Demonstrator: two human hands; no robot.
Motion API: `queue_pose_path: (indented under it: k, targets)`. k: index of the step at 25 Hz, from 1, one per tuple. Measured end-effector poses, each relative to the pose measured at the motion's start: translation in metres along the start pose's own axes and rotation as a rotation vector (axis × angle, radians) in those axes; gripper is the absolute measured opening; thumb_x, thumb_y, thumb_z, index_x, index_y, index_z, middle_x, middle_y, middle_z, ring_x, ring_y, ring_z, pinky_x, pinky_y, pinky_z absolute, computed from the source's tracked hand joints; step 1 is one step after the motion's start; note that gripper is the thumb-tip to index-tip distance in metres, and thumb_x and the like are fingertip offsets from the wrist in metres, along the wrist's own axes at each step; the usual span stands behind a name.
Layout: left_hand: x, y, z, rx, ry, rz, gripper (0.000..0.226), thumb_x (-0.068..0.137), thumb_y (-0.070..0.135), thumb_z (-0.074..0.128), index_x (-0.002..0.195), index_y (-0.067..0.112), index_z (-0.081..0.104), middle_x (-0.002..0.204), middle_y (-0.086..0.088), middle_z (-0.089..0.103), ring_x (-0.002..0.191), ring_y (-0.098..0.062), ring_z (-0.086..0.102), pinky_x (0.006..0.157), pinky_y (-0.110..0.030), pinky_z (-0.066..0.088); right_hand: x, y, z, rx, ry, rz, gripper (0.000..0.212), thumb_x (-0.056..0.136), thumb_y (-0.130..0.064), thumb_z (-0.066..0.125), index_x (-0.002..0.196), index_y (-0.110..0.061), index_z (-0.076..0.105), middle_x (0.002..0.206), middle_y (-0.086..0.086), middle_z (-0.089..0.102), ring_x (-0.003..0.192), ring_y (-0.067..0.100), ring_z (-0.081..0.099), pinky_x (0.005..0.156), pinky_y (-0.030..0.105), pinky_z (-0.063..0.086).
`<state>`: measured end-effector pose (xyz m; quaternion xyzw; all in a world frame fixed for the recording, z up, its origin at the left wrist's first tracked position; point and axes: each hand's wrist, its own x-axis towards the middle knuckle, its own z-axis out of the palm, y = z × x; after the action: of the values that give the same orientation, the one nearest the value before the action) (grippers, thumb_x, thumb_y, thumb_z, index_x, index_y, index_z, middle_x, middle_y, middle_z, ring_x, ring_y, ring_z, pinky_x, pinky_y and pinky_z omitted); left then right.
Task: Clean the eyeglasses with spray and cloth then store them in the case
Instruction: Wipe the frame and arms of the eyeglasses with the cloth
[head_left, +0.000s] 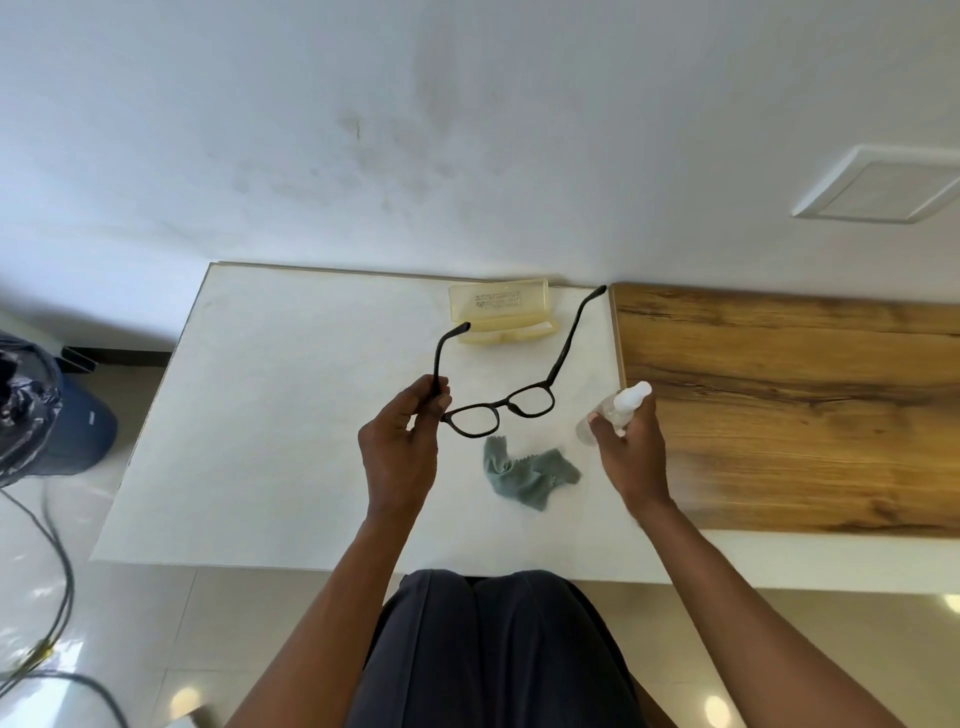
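Left hand: the left hand (400, 447) was raised above the desk, thumb and fingers pinched round one arm of the glasses close to the hinge.
Right hand: the right hand (631, 441) was curled round a spray bottle (613, 413), the thumb lying across its clear body and the white nozzle pointing up and away from the person.
Glasses: the glasses (501, 410) were dark-framed, both arms unfolded and reaching toward the wall, the lenses facing the person; they were held off the desk between the two hands, tilted so that the right side sat higher.
Cloth: the cloth (530, 475), grey-green and crumpled, lay on the desk just below the glasses and between the two wrists, touched by neither hand.
Case: the case (501, 312), pale yellow and see-through, stood open at the far edge of the desk against the wall, its lid upright with dark print on it.
Desk: the desk (270, 415) was white; a wood-grain board (789, 405) lay beside it on the right.
Floor: on the left stood a blue bin (78, 421) with a black bag, and grey cables (57, 566) ran over the glossy tiles.
Person: dark trousers (493, 649) showed at the bottom, knees close to the desk's near edge.
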<state>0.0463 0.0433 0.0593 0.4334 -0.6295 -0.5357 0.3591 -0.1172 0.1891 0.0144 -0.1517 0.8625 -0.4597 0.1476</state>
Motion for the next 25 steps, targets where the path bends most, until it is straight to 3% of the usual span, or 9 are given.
queue_pose_path:
  k: [2, 6, 8, 10, 14, 18, 20, 22, 25]
  targets:
    - [-0.001, 0.000, 0.001, -0.010, 0.009, 0.007, 0.020, 0.083, 0.001, 0.065, 0.101, 0.007, 0.069, 0.089, 0.007, 0.069, 0.080, 0.011, 0.062, 0.076, -0.008, 0.049, -0.018, -0.013, -0.002, 0.153, -0.067, -0.038, 0.033, 0.085, -0.002, 0.057, 0.114, -0.010, 0.043, 0.104, 0.014, 0.053, 0.091, 0.027, 0.054, 0.069, 0.008, 0.043]
    - [-0.004, 0.003, 0.002, -0.049, 0.046, 0.001, 0.025, 0.082, 0.000, 0.066, 0.102, 0.016, 0.068, 0.090, 0.009, 0.069, 0.080, 0.010, 0.063, 0.079, -0.010, 0.049, -0.046, -0.040, -0.004, 0.497, -0.329, 0.013, 0.035, 0.084, -0.001, 0.055, 0.100, -0.030, 0.044, 0.082, 0.004, 0.055, 0.077, 0.022, 0.057, 0.073, 0.037, 0.051]
    - [-0.003, 0.005, 0.002, -0.050, 0.049, 0.011, 0.028, 0.082, 0.001, 0.066, 0.101, 0.021, 0.067, 0.089, 0.007, 0.069, 0.080, 0.009, 0.064, 0.080, -0.011, 0.050, -0.050, -0.051, -0.002, 0.494, -0.365, 0.007, 0.035, 0.076, -0.006, 0.058, 0.096, -0.031, 0.044, 0.077, 0.006, 0.053, 0.069, 0.021, 0.055, 0.068, 0.044, 0.050]
    - [-0.003, 0.007, 0.002, -0.049, 0.048, 0.021, 0.029, 0.082, 0.001, 0.066, 0.102, 0.021, 0.066, 0.089, 0.009, 0.069, 0.080, 0.008, 0.064, 0.080, -0.012, 0.050, -0.053, -0.060, 0.002, 0.482, -0.378, 0.000, 0.040, 0.071, -0.009, 0.057, 0.098, -0.034, 0.043, 0.077, 0.008, 0.051, 0.058, 0.019, 0.053, 0.060, 0.038, 0.049]
    - [-0.002, 0.008, 0.003, -0.029, 0.036, 0.074, 0.023, 0.082, 0.000, 0.065, 0.104, 0.008, 0.069, 0.093, 0.008, 0.068, 0.082, 0.009, 0.064, 0.080, -0.011, 0.049, -0.058, -0.066, 0.007, 0.462, -0.403, -0.056, 0.066, 0.081, 0.002, 0.058, 0.116, -0.048, 0.035, 0.079, 0.012, 0.051, 0.048, 0.016, 0.050, 0.050, 0.032, 0.048]
    - [-0.002, 0.008, 0.004, 0.017, 0.010, 0.161, 0.021, 0.081, -0.001, 0.066, 0.102, 0.001, 0.068, 0.096, 0.005, 0.067, 0.083, 0.014, 0.062, 0.078, -0.004, 0.045, -0.060, -0.068, 0.007, 0.248, -0.363, -0.113, 0.072, 0.083, -0.003, 0.056, 0.113, -0.065, 0.034, 0.077, 0.008, 0.056, 0.046, 0.016, 0.052, 0.044, 0.032, 0.050]
    - [-0.002, 0.008, 0.004, 0.017, -0.006, 0.191, 0.021, 0.081, -0.001, 0.066, 0.102, 0.001, 0.069, 0.096, 0.004, 0.068, 0.085, 0.012, 0.062, 0.079, -0.005, 0.046, -0.060, -0.068, 0.007, 0.062, -0.377, -0.181, 0.064, 0.083, -0.008, 0.054, 0.117, -0.059, 0.034, 0.069, -0.003, 0.054, 0.047, 0.013, 0.051, 0.044, 0.027, 0.046]
    - [-0.003, 0.008, 0.005, 0.026, -0.020, 0.234, 0.022, 0.080, -0.001, 0.066, 0.102, 0.000, 0.069, 0.096, 0.004, 0.067, 0.087, 0.008, 0.063, 0.080, -0.007, 0.047, -0.062, -0.069, 0.010, -0.132, -0.377, -0.290, 0.057, 0.082, -0.012, 0.053, 0.126, -0.043, 0.033, 0.063, -0.008, 0.049, 0.049, 0.005, 0.045, 0.046, 0.018, 0.035]
    - [-0.004, 0.010, 0.007, 0.065, -0.039, 0.325, 0.021, 0.080, 0.000, 0.066, 0.101, -0.002, 0.068, 0.097, 0.003, 0.067, 0.090, 0.000, 0.063, 0.082, -0.009, 0.048, -0.067, -0.074, 0.016, -0.298, -0.348, -0.388, 0.055, 0.083, -0.015, 0.053, 0.132, -0.028, 0.032, 0.079, 0.007, 0.060, 0.062, 0.016, 0.053, 0.054, 0.021, 0.035]
